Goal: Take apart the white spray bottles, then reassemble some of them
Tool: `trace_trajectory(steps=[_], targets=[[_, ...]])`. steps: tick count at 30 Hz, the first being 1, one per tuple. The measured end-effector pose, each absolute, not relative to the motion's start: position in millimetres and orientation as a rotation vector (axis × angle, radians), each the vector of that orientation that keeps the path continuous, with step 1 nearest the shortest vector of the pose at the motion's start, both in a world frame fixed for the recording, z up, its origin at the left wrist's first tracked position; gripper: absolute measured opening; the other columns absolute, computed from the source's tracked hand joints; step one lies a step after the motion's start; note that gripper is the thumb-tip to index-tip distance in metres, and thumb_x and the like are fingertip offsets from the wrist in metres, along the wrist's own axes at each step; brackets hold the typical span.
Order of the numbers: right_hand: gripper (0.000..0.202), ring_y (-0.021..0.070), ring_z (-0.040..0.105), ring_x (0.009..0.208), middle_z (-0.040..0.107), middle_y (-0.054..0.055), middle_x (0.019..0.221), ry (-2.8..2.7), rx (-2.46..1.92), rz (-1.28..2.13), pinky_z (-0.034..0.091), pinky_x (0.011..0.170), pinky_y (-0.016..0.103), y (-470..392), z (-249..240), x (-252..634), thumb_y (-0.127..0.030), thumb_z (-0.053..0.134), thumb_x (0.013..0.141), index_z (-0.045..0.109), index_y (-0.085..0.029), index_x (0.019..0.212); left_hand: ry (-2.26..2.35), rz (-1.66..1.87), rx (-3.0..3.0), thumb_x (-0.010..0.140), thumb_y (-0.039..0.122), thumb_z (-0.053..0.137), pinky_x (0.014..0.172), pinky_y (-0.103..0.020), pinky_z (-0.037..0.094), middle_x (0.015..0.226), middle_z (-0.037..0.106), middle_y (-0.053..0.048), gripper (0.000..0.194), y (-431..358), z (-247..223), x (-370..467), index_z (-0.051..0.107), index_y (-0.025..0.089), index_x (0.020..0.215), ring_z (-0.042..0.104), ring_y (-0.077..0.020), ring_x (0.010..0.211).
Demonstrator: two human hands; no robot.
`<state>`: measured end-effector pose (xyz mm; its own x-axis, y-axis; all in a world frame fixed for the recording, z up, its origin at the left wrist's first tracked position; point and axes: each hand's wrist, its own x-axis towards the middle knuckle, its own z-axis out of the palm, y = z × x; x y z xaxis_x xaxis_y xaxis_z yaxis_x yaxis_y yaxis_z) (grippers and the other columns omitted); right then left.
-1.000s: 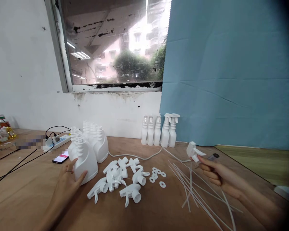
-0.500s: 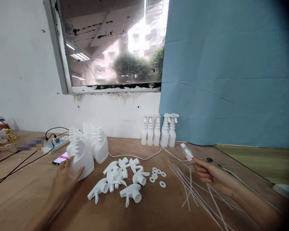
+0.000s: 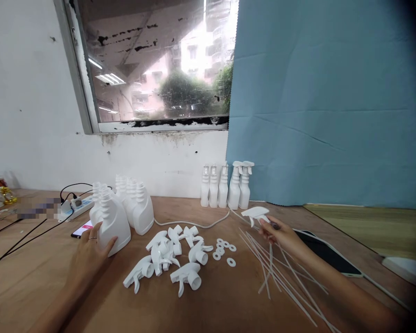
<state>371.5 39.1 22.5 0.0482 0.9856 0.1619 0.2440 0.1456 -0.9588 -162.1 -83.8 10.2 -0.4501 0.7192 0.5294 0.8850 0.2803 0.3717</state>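
My left hand (image 3: 88,254) grips the lower part of a white plastic spray bottle (image 3: 116,226) with an open threaded neck; thumb and fingers sit on either side of it. Several like bottles (image 3: 141,212) stand just behind. In my right hand (image 3: 275,231), a white trigger spray head (image 3: 258,212) is pinched by its collar end, raised over the table with its nozzle to the left. Below that hand lie several thin white dip tubes (image 3: 280,282). Loose trigger spray heads (image 3: 187,276) lie in a pile between my hands, beside several flat white washers (image 3: 231,262).
Spray bottles (image 3: 223,187) stand by the wall, at least two topped with trigger heads. A power strip (image 3: 79,206) with black cables and a phone (image 3: 80,228) lie at left. A dark flat device (image 3: 327,254) lies beyond my right forearm. A grey cable (image 3: 194,225) crosses the table.
My right hand has turned the spray head so that it lies level, nozzle leftward, and has moved slightly left. My left hand keeps its hold on the bottle. The whole view has shifted a little.
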Motion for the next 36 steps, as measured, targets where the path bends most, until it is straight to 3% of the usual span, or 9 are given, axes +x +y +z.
trace_trajectory(steps=[3, 7, 12, 16, 18, 21, 26, 32, 36], targets=[[0.057, 0.0241, 0.064, 0.075, 0.070, 0.010, 0.085, -1.406, -1.292, 0.769, 0.046, 0.061, 0.032, 48.9, 23.7, 372.9, -0.063, 0.067, 0.066, 0.063, -0.016, 0.098, -2.203, -0.922, -1.448, 0.083, 0.066, 0.043, 0.082, -0.045, 0.049, 0.129, 0.047, -0.018, 0.075, -87.3, 13.5, -164.2, 0.035, 0.018, 0.140, 0.057, -0.0350, 0.104], [0.056, 0.0275, 0.063, 0.088, 0.071, 0.010, 0.093, -1.426, -1.336, 0.536, 0.047, 0.075, 0.036, 48.7, 30.9, 371.4, -0.064, 0.067, 0.063, 0.067, -0.017, 0.094, -1.897, -1.122, -1.486, 0.081, 0.061, 0.050, 0.092, -0.048, 0.044, 0.126, 0.049, -0.019, 0.073, -95.5, 25.1, -151.6, 0.040, 0.013, 0.134, 0.055, -0.0336, 0.102], [0.053, 0.0220, 0.061, 0.080, 0.070, 0.008, 0.088, -1.557, -1.255, 0.548, 0.045, 0.073, 0.031, 24.3, 41.3, 351.1, -0.062, 0.062, 0.073, 0.068, -0.015, 0.098, -1.799, -1.402, -2.183, 0.085, 0.045, 0.056, 0.078, -0.039, 0.048, 0.097, 0.059, -0.009, 0.037, -117.8, 32.7, -69.2, 0.054, 0.023, 0.115, 0.055, -0.0262, 0.084], [0.043, 0.0170, 0.055, 0.067, 0.064, 0.002, 0.075, -1.710, -1.218, 0.584, 0.041, 0.065, 0.027, -7.2, 47.9, 319.7, -0.055, 0.059, 0.080, 0.066, -0.016, 0.095, -1.721, -1.640, -3.003, 0.087, 0.038, 0.057, 0.072, -0.036, 0.047, 0.088, 0.062, -0.008, 0.021, -133.7, 25.1, 13.8, 0.064, 0.031, 0.106, 0.056, -0.0249, 0.075], [0.036, 0.0150, 0.052, 0.063, 0.060, 0.000, 0.070, -1.849, -1.173, 0.619, 0.040, 0.062, 0.026, -26.4, 50.1, 303.3, -0.050, 0.057, 0.083, 0.067, -0.017, 0.091, -1.671, -1.816, -3.138, 0.083, 0.037, 0.063, 0.068, -0.036, 0.046, 0.094, 0.060, -0.008, 0.030, -131.9, 18.6, 39.4, 0.061, 0.036, 0.113, 0.055, -0.0252, 0.075], [0.029, 0.0125, 0.048, 0.059, 0.057, -0.002, 0.066, -2.045, -1.127, 0.707, 0.037, 0.056, 0.023, -53.4, 51.5, 281.8, -0.044, 0.059, 0.084, 0.066, -0.017, 0.090, -1.668, -2.228, -2.861, 0.079, 0.035, 0.068, 0.069, -0.034, 0.045, 0.100, 0.056, -0.006, 0.039, -116.0, 9.4, 53.6, 0.057, 0.040, 0.116, 0.054, -0.0252, 0.081], [0.019, 0.0112, 0.047, 0.058, 0.058, -0.002, 0.066, -2.240, -1.028, 0.664, 0.036, 0.055, 0.022, -75.3, 57.0, 251.4, -0.036, 0.061, 0.083, 0.066, -0.019, 0.090, -1.476, -2.573, -2.828, 0.081, 0.041, 0.068, 0.079, -0.032, 0.044, 0.107, 0.053, -0.007, 0.045, -86.0, 1.0, 45.5, 0.048, 0.029, 0.120, 0.055, -0.0218, 0.091], [0.031, 0.0115, 0.050, 0.058, 0.062, -0.001, 0.069, -2.290, -0.906, 0.626, 0.035, 0.055, 0.022, -70.6, 67.7, 222.1, -0.044, 0.064, 0.082, 0.064, -0.020, 0.101, -1.517, -2.898, -2.949, 0.086, 0.043, 0.063, 0.080, -0.030, 0.045, 0.097, 0.063, -0.007, 0.032, -80.8, 4.4, 35.1, 0.058, 0.020, 0.107, 0.059, -0.0207, 0.090], [0.042, 0.0119, 0.053, 0.060, 0.060, -0.001, 0.072, -2.165, -0.774, 0.871, 0.040, 0.059, 0.023, -69.3, 70.1, 222.1, -0.049, 0.040, 0.096, 0.053, -0.020, 0.124, -1.414, -3.349, -2.836, 0.088, 0.044, 0.056, 0.067, -0.032, 0.048, 0.085, 0.064, -0.007, 0.030, -80.6, 17.0, 29.2, 0.058, 0.016, 0.097, 0.062, -0.0197, 0.071]])
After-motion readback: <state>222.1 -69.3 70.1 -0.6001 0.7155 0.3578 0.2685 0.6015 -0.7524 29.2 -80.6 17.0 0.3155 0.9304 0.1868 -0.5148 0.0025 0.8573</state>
